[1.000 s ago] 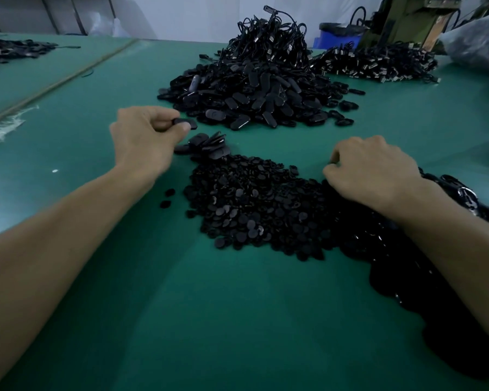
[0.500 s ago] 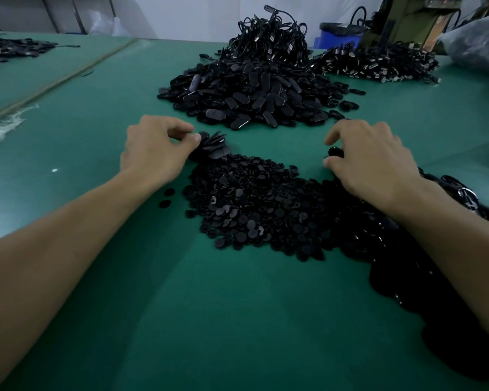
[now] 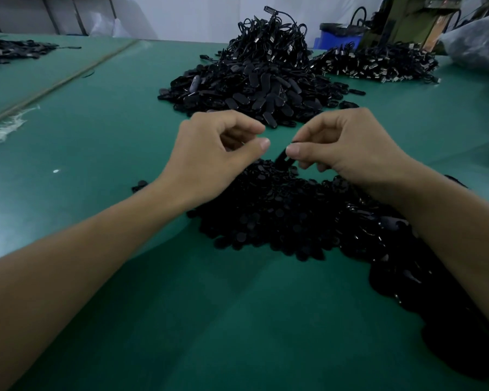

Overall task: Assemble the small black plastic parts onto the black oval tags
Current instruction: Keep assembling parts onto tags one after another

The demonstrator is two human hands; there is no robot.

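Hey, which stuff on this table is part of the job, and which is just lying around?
In the job: left hand, right hand pinching an oval tag, heap of small black parts, pile of oval tags.
Lying about: blue bin, plastic bag, green machine.

Dim, cool light, black heaps losing detail, soft focus, wide-angle stretching toward the edges.

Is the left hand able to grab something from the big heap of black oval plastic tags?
Probably yes. The left hand hovers right in front of the heap of black oval plastic tags, and nothing but green table shows between them, so the way looks free.
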